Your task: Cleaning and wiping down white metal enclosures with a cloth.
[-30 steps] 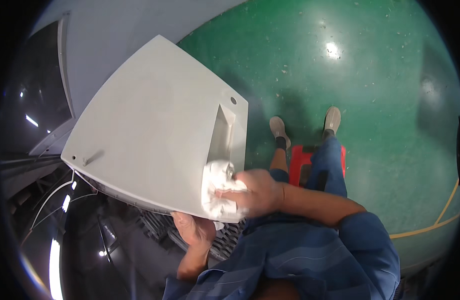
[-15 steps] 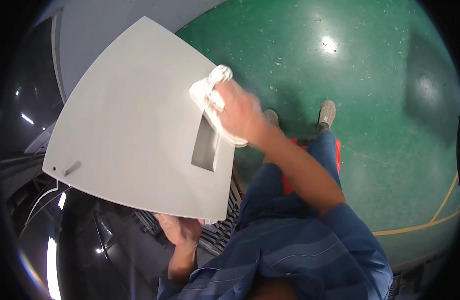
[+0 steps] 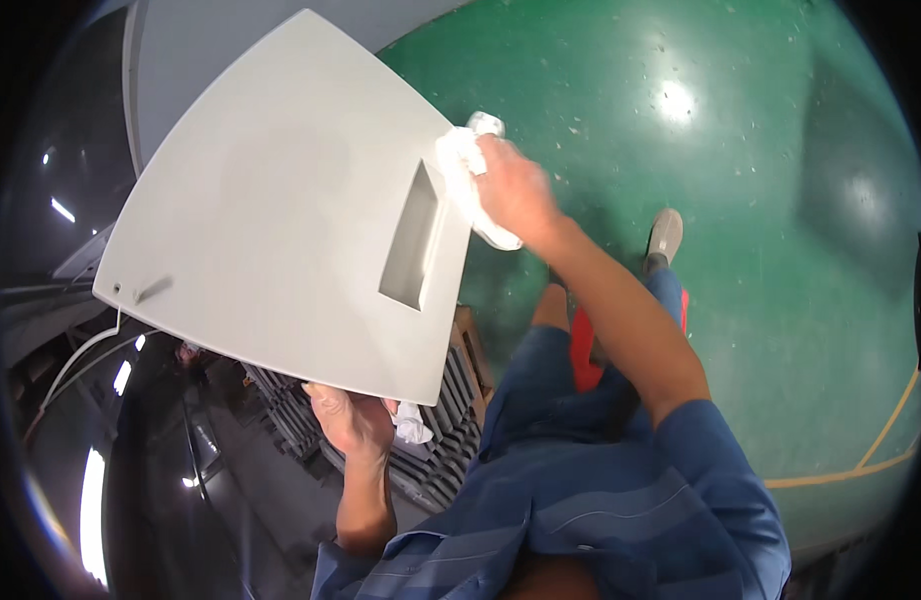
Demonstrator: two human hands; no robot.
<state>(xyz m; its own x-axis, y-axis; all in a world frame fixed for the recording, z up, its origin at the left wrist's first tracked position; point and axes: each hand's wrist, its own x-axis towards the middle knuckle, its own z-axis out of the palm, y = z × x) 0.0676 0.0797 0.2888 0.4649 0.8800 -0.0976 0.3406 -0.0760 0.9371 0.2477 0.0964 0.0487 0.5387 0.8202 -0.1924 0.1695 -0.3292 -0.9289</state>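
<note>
A large off-white panel [image 3: 271, 210] with a rectangular recess [image 3: 413, 240] near its right side is tilted in front of me. A small peg [image 3: 153, 291] sticks up by its left corner. My left hand [image 3: 355, 422] grips the panel's lower edge from below, its fingertips partly hidden under it. Beside that hand hangs a bit of white cloth [image 3: 413, 424]; whether the hand holds it I cannot tell. My right hand [image 3: 521, 195], slightly blurred, is closed on a white cloth [image 3: 463, 178] at the panel's right edge, just beyond the recess.
Below the panel stands a stack of grey slatted parts [image 3: 436, 445] next to brown cardboard [image 3: 473, 350]. Something red [image 3: 585, 350] shows between my legs. Dark glossy surfaces [image 3: 61, 170] reflect lights on the left. The green floor [image 3: 741, 200] spreads right, with a yellow line [image 3: 886, 425].
My right hand has moved the cloth right, off the recess's upper end to the panel's edge. The panel and my left hand have shifted slightly up in view.
</note>
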